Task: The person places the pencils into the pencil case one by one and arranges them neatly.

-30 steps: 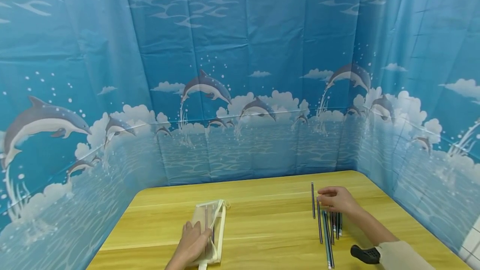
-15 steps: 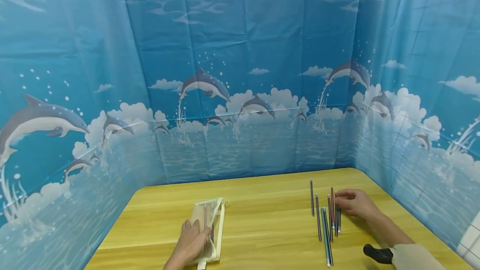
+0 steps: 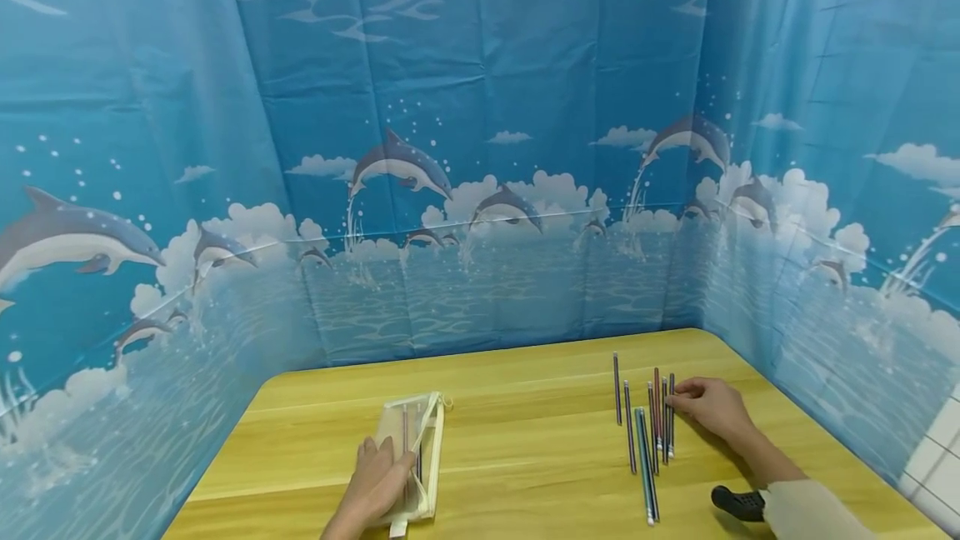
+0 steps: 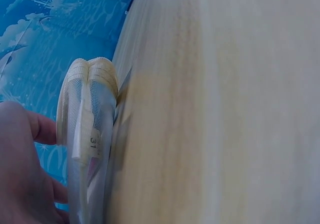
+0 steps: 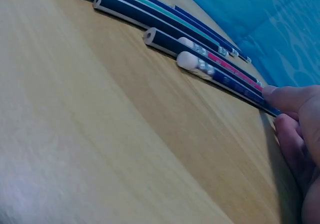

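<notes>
At eight o'clock on the yellow table point(image 3: 525, 440), the left hand point(image 3: 377, 477) lies over a see-through zip pouch point(image 3: 437, 461), its fingers spread and pressing on top; slim pencils show through the pouch. At three o'clock, the right hand point(image 3: 716, 408) pinches the outermost pencil point(image 3: 671, 432), thumb and finger close together, its white eraser end toward six. The other pencils point(image 3: 645, 465) lie on its nine-o'clock side, running roughly twelve to six. A dolphin-printed curtain point(image 3: 480, 298) hangs at twelve.
</notes>
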### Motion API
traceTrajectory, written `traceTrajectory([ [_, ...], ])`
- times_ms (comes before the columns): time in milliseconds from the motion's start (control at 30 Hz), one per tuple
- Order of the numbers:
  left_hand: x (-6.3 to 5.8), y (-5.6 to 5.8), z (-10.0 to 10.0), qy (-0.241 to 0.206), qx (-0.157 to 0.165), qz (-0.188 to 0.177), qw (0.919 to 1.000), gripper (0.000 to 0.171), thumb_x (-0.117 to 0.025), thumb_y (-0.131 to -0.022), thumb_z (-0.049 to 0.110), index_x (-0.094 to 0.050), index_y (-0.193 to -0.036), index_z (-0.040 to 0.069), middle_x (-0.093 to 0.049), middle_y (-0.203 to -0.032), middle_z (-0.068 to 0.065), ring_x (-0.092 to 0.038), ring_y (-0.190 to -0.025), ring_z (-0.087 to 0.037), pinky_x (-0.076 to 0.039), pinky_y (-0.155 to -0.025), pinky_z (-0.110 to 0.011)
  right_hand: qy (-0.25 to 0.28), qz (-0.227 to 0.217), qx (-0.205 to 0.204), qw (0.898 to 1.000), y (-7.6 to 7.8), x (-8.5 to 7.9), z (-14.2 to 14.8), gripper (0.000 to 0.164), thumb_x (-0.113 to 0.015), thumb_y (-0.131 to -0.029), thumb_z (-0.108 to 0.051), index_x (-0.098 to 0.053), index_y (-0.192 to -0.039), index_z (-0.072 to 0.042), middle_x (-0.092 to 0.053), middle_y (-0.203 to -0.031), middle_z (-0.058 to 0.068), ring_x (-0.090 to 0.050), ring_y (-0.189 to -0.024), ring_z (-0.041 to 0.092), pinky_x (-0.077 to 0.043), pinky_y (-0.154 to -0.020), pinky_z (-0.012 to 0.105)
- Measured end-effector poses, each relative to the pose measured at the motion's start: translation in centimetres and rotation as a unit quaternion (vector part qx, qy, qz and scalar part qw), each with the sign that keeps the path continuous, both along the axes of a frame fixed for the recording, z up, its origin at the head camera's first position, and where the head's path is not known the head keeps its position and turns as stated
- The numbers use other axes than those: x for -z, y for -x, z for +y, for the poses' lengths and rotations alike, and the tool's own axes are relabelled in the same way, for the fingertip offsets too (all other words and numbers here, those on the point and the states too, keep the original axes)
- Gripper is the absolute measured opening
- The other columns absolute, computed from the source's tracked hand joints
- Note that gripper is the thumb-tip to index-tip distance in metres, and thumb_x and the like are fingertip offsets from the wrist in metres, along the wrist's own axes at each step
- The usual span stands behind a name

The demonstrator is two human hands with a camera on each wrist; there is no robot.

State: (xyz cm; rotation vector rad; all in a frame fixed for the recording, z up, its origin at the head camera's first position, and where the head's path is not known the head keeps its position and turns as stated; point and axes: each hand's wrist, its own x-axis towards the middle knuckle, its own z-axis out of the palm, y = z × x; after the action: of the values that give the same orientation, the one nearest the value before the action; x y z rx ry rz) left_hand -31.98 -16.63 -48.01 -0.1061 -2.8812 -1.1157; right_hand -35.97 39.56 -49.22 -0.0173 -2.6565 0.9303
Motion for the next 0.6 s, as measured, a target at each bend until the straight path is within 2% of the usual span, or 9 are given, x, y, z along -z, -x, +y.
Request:
traceTrajectory([
  [133, -0.17, 0.04, -0.04, 0.000, -0.003, -0.002, 1.0000, 0.077, -0.052, -0.099, 0.039, -0.041, -0.143, -0.023, -0.016, -0.154, -0.050, -0.007, -0.146, -0.062, -0.014, -0.114, -0.074, 0.002, -0.004, 0.009, 1.000, 0.24, 0.00, -0.20, 0.044, -0.076, -0.093, -0.031, -0.072, -0.112, 0.008, -0.074, -0.097, 0.016, -0.067, -0.092, 0.040, -0.054, -0.082, 0.056],
  [400, -0.26, -0.03, -0.11, 0.001, -0.002, 0.005, 1.0000, 0.077, -0.053, -0.098, 0.038, -0.041, -0.142, -0.024, -0.018, -0.154, -0.049, -0.006, -0.146, -0.063, -0.012, -0.114, -0.074, 0.025, -0.040, 0.032, 0.998, 0.21, -0.58, -0.16, 0.040, -0.074, -0.091, -0.024, -0.074, -0.113, 0.009, -0.072, -0.109, 0.026, -0.062, -0.105, 0.051, -0.051, -0.087, 0.061],
  [500, -0.14, -0.10, -0.10, -0.001, -0.002, 0.003, 1.0000, 0.077, -0.053, -0.098, 0.038, -0.041, -0.143, -0.023, -0.017, -0.154, -0.049, -0.005, -0.146, -0.062, -0.011, -0.114, -0.074, 0.013, -0.043, 0.043, 0.998, 0.19, -0.75, -0.37, 0.035, -0.075, -0.087, -0.023, -0.077, -0.105, 0.007, -0.074, -0.101, 0.023, -0.065, -0.097, 0.048, -0.051, -0.084, 0.060],
  [600, -0.02, -0.09, -0.09, -0.003, -0.001, 0.000, 1.0000, 0.076, -0.052, -0.098, 0.038, -0.041, -0.143, -0.023, -0.017, -0.154, -0.049, -0.005, -0.146, -0.063, -0.012, -0.114, -0.074, 0.003, -0.037, 0.066, 0.997, 0.23, -0.71, -0.80, 0.023, -0.076, -0.084, -0.022, -0.080, -0.086, 0.001, -0.074, -0.082, 0.012, -0.067, -0.079, 0.037, -0.053, -0.074, 0.055],
])
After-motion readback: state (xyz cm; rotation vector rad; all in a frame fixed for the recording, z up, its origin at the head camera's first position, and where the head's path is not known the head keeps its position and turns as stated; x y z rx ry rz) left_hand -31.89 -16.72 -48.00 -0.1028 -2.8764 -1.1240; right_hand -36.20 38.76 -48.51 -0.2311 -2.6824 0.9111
